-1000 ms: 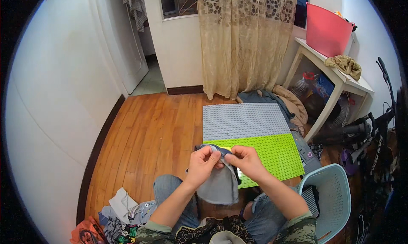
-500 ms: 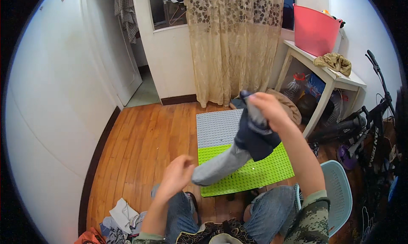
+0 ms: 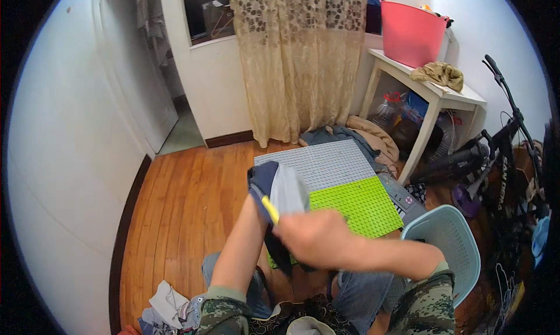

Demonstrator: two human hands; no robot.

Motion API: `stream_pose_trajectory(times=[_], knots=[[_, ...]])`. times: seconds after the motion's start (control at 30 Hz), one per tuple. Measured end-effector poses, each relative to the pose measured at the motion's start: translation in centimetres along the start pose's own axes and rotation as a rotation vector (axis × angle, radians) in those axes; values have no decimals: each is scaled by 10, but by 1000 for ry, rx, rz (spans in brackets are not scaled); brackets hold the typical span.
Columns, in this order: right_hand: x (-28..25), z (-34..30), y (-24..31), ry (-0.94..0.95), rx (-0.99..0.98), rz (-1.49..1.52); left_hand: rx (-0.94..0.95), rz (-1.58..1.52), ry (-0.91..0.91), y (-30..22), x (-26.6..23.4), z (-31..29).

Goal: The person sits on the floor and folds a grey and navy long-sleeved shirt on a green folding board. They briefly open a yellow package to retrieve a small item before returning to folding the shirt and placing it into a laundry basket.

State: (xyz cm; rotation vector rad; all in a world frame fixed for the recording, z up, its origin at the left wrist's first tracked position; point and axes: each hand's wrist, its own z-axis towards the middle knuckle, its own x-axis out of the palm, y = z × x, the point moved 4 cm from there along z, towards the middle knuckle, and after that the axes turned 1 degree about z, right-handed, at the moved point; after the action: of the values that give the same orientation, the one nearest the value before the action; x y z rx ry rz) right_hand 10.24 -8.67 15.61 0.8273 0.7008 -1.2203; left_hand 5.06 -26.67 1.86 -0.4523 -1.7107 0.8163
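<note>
A navy and light grey garment (image 3: pixel 290 189) with a yellow stripe is held up in front of me, above the near left part of a studded board. My left forearm (image 3: pixel 238 247) reaches up into the cloth, which covers the hand and its fingers. Closed around the garment's edge by the stripe is my right hand (image 3: pixel 318 237), somewhat blurred. The board beneath has a grey half (image 3: pixel 332 160) farther away and a bright green half (image 3: pixel 364 204) nearer me. Part of the garment hangs dark below my right hand.
A light blue plastic basket (image 3: pixel 469 247) stands at my right. Crumpled clothes (image 3: pixel 175 306) lie on the floor at the lower left. Beyond the board are more cloths (image 3: pixel 379 142), a white table (image 3: pixel 430 90) with a pink tub (image 3: pixel 411 34), and a black bicycle (image 3: pixel 506 139).
My left hand has gone from bare beside the garment to hidden inside it. The right hand has come down and left, and the garment has shifted left with it. The view has also moved slightly.
</note>
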Motion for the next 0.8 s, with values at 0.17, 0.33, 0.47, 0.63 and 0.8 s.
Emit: stream_pose_trajectory(times=[0.17, 0.33, 0.47, 0.63, 0.8], knots=[[16, -68, -7, -108, -17, -84, 47, 182, 88, 6, 40, 48], [-58, -182, -5, -409, 333, -208, 240, 498, 113, -2, 50, 65], [-123, -318, -41, -632, 813, -546, 350, 683, 174, 32, 57, 133], [-184, -551, -55, -989, 1322, -844, 511, 929, 192, 117, 34, 157], [-216, -741, -37, -919, 1935, -1214, 421, 1350, -33, 125, 32, 141]])
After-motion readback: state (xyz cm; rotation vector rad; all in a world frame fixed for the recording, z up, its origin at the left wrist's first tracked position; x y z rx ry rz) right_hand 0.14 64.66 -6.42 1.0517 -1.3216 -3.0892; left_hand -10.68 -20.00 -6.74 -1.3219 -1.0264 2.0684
